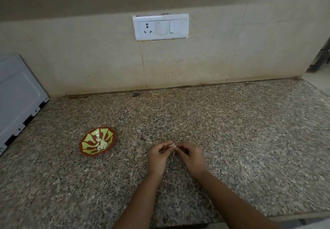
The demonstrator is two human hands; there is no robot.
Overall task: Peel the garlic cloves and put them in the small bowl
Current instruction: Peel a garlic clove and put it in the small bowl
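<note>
One pale, papery-skinned garlic clove (pixel 172 147)

Speckled granite countertop (pixel 232 130), brown-grey. Small bowl (pixel 97 141) sits on it left of centre, red-brown with a green pattern, pale peeled garlic cloves (pixel 101 144) inside. White appliance (pixel 17 100) stands at the far left, well apart from the bowl.

Speckled granite table (pixel 232 130) butted against the beige tiled wall (pixel 89 59). White switch plate (pixel 160 27) on the wall had one socket and two switches. Reddish spots (pixel 171 71) sat below it. White metal appliance casing (pixel 17 93) stood far left on the table.
</note>
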